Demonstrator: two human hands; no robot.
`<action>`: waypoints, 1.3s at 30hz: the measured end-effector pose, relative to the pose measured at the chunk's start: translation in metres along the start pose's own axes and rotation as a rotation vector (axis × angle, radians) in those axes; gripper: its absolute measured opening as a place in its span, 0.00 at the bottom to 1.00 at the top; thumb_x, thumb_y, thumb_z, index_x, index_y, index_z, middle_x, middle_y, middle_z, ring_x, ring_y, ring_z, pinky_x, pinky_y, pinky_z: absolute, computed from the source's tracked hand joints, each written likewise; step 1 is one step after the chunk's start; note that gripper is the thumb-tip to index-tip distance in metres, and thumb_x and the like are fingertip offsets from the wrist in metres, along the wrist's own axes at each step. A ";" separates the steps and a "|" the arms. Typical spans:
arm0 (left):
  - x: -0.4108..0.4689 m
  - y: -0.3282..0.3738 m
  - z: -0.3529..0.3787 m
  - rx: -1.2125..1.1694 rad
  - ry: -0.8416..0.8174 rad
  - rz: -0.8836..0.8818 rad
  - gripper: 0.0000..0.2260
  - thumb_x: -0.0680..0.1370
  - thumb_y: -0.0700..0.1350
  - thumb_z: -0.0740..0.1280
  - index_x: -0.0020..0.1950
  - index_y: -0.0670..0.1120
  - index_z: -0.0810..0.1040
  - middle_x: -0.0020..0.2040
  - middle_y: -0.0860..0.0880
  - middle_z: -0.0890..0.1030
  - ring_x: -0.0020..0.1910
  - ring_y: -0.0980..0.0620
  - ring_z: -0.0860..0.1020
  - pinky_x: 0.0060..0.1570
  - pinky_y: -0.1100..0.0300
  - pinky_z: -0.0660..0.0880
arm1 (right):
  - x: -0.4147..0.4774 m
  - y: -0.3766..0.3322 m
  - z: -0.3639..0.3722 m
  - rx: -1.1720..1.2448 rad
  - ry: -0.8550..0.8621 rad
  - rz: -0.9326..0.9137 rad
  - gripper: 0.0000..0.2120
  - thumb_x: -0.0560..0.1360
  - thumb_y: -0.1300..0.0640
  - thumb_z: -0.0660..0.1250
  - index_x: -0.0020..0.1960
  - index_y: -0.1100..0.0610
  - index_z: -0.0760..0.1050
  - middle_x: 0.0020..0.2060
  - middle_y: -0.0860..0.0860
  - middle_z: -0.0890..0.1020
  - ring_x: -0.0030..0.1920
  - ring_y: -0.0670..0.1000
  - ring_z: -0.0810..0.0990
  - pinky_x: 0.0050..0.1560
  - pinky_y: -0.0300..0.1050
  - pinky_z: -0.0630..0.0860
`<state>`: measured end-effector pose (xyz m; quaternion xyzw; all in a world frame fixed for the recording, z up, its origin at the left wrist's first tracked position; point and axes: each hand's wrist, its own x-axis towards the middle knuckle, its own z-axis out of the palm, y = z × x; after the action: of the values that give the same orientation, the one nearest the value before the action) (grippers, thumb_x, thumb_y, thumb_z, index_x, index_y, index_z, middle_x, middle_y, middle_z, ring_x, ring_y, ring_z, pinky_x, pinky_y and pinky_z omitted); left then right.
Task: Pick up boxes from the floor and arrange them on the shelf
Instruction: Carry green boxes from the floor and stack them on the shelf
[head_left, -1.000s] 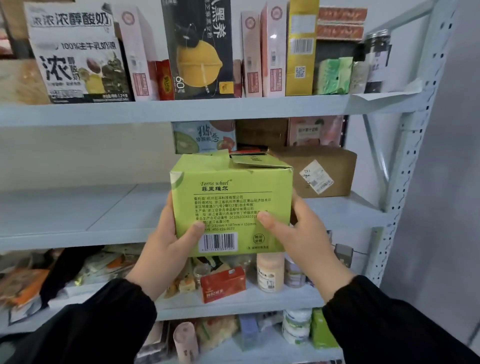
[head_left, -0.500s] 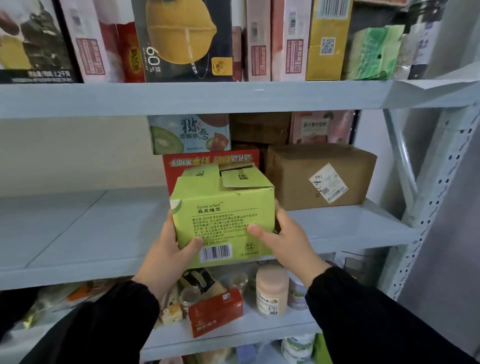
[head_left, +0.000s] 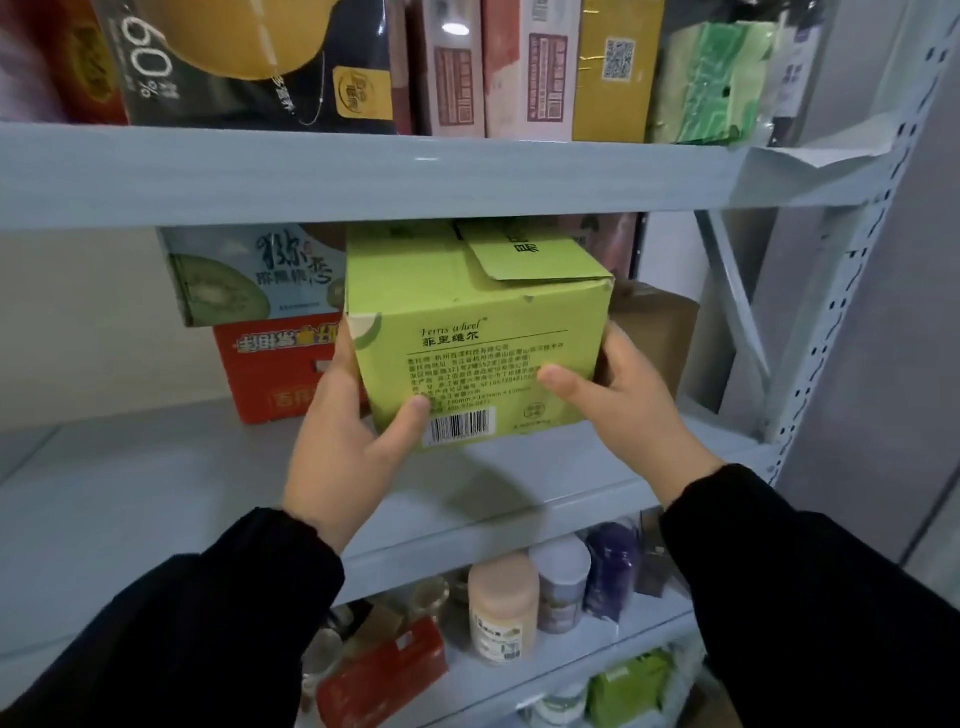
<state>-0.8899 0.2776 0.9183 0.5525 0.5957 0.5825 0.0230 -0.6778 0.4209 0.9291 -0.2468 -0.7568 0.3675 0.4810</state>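
green box (head_left: 478, 332) clamped between both my hands: left hand (head_left: 348, 441) on its left side, thumb across the front; right hand (head_left: 623, 400) gripping its right side. box tilted, held over the middle shelf (head_left: 156, 493). red box (head_left: 275, 369) far-left of it, brown carton (head_left: 660, 332) far-right.

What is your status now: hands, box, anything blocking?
Left hand and right hand grip green box at its sides. Box tilted over middle shelf, apparently not down. Red box left, brown carton right.
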 end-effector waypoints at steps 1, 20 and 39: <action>0.006 0.002 0.007 0.002 -0.003 0.014 0.26 0.79 0.41 0.71 0.74 0.54 0.68 0.57 0.68 0.81 0.56 0.69 0.79 0.48 0.77 0.73 | 0.005 0.002 -0.006 0.005 0.011 -0.004 0.25 0.76 0.54 0.75 0.71 0.47 0.72 0.60 0.41 0.84 0.62 0.45 0.82 0.62 0.50 0.79; 0.111 0.037 0.190 0.441 -0.280 0.198 0.30 0.77 0.55 0.66 0.79 0.60 0.64 0.76 0.51 0.64 0.74 0.44 0.62 0.75 0.48 0.61 | 0.188 0.104 -0.139 0.111 0.193 0.218 0.16 0.79 0.51 0.61 0.65 0.43 0.78 0.57 0.47 0.84 0.61 0.54 0.83 0.64 0.54 0.78; 0.177 -0.012 0.195 0.270 -0.090 -0.119 0.13 0.81 0.51 0.67 0.66 0.55 0.76 0.55 0.61 0.81 0.54 0.59 0.79 0.47 0.73 0.71 | 0.213 0.142 -0.171 -0.189 0.042 0.124 0.21 0.81 0.42 0.66 0.73 0.45 0.70 0.52 0.35 0.79 0.51 0.37 0.78 0.52 0.37 0.76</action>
<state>-0.8354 0.5325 0.9567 0.5397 0.6987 0.4696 0.0096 -0.6074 0.7164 0.9785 -0.3451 -0.7610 0.3184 0.4477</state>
